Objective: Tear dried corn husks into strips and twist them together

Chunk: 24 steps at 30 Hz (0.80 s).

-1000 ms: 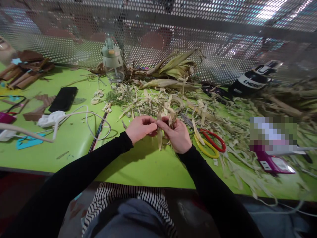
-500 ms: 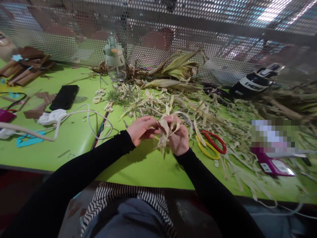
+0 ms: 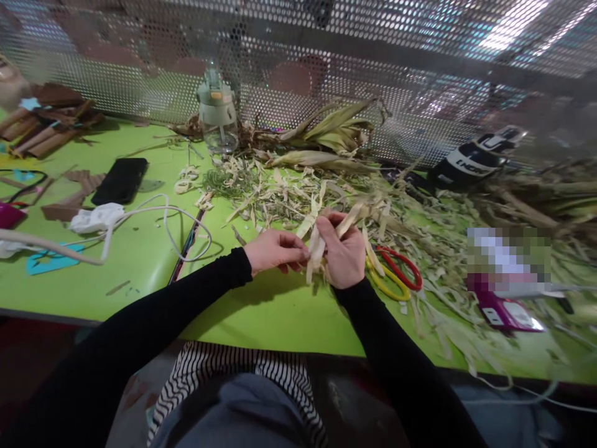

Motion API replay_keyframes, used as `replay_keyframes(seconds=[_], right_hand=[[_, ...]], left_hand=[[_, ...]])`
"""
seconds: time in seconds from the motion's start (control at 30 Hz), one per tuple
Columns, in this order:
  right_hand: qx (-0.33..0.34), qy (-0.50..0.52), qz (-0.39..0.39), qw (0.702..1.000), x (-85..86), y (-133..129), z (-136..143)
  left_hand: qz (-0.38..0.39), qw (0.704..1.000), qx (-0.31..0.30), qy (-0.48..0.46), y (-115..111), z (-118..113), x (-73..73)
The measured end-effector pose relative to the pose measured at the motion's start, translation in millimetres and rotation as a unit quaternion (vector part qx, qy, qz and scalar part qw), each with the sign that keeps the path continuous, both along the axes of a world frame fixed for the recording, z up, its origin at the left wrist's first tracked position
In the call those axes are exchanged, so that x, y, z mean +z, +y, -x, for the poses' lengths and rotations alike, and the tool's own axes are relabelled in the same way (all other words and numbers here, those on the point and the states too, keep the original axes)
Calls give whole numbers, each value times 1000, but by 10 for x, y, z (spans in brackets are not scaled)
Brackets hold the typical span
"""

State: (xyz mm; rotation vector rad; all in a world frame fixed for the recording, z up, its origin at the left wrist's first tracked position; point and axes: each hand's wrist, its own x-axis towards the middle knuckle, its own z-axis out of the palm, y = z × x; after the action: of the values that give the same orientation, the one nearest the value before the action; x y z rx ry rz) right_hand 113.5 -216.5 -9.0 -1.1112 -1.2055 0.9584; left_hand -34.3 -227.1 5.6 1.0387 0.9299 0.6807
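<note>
Pale dry corn husk strips (image 3: 316, 247) are bunched between my two hands, above the green table near its front edge. My right hand (image 3: 346, 254) is closed round the husk, and one strip sticks up past the thumb. From the left, my left hand (image 3: 276, 250) pinches at the lower edge of the same bunch; its fingertips are partly hidden there. Scissors (image 3: 395, 274) with one red and one yellow handle loop lie just right of my right hand, their blades covered by husk scraps (image 3: 280, 193).
Larger husks (image 3: 338, 130) and a clear-bottomed bottle (image 3: 217, 118) stand behind the scraps. A black bottle (image 3: 471, 160) leans at the right, beyond a purple device (image 3: 506, 306). Left are a black phone (image 3: 120, 180), white cable (image 3: 186, 218) and brown rolled pieces (image 3: 44, 121).
My right hand has turned and moved slightly right, its thumb now across the husk. The curled husk pieces between my hands have shifted and now hang straighter. My left hand's fingers have drawn together.
</note>
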Motion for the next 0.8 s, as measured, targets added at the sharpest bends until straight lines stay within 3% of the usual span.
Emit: replay_keyframes(seconds=[0.13, 0.23, 0.33, 0.53, 0.67, 0.8], right_hand=[[77, 23, 42, 996, 62, -28, -35], [135, -35, 59, 988, 85, -49, -54], [137, -59, 63, 987, 67, -47, -56], [149, -7, 96, 984, 56, -48, -49], [230, -68, 140, 961, 118, -91, -50], [287, -87, 128, 945, 148, -116, -48]], left_hand=[[-26, 997, 71, -1, -4, -10, 39], [-38, 992, 118, 1, 14, 17, 66], [-45, 991, 128, 5, 27, 39, 67], [-103, 986, 132, 17, 33, 67, 53], [-177, 970, 162, -27, 100, 158, 71], [-97, 974, 182, -96, 206, 308, 107]])
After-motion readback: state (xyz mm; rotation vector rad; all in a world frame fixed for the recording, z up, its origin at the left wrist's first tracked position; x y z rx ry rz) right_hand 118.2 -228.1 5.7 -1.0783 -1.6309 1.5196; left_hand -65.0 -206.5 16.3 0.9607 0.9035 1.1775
